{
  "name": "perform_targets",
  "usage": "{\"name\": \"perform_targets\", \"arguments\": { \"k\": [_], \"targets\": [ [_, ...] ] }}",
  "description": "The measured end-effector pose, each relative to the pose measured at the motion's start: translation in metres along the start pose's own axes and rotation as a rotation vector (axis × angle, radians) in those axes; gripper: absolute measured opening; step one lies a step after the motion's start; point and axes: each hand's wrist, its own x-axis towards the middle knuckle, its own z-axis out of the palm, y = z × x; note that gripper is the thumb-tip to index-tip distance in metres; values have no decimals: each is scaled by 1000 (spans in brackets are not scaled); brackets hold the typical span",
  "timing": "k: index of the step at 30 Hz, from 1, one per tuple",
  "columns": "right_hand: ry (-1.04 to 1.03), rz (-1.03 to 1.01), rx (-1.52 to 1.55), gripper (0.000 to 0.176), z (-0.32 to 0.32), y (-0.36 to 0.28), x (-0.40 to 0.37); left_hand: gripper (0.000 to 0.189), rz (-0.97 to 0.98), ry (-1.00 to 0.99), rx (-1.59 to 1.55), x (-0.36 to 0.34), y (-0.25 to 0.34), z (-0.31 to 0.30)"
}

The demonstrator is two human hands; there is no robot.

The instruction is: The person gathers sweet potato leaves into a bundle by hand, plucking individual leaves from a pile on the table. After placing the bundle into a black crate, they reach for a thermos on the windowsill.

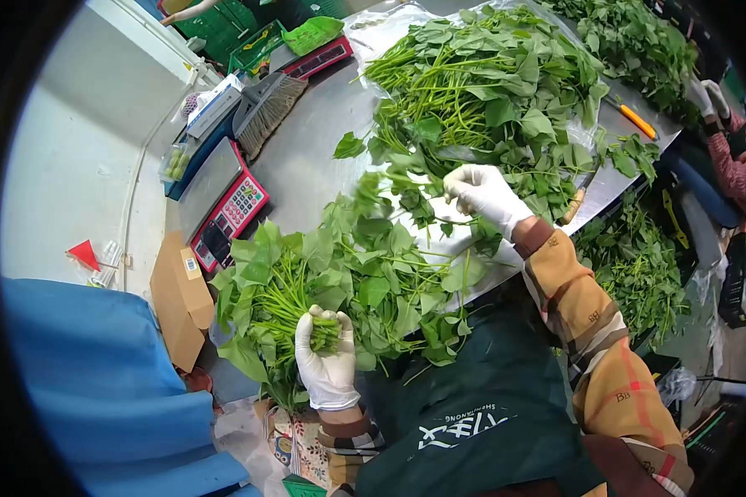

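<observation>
My left hand (327, 356), in a white glove, is closed around a bunch of sweet potato greens (278, 294), its cut stem ends showing above the palm. Over the table's near edge, my gloved right hand (485, 199) is pinched, apparently on a thin leafy stem (402, 178) whose leaves are blurred to its left. Loose greens (389, 290) lie between my two hands. Just beyond the right hand, a big heap of the same greens (489, 91) rests on clear plastic, stems pointing left.
A red scale (240, 199), a brush (269, 108) and a second scale (323, 56) line the table's left edge. An orange-handled tool (638, 122) and a wooden handle (572, 207) lie at right. A co-worker's gloved hands (709, 98) are at far right, near another heap (638, 41).
</observation>
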Motion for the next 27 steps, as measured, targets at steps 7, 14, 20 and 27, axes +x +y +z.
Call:
{"name": "perform_targets", "arguments": {
  "k": [7,14,20,27],
  "targets": [
    [1,182,374,17,35,30,-25,27,4,-3,135,-6,-14,11],
    [81,-83,380,16,82,2,-72,27,-39,4,140,-6,-24,15],
    [-11,-222,18,15,117,-8,-113,24,-92,-1,218,-4,-37,22],
    [-169,-534,-450,18,115,-12,-117,24,-22,-107,338,-15,-41,16]
  ]
}}
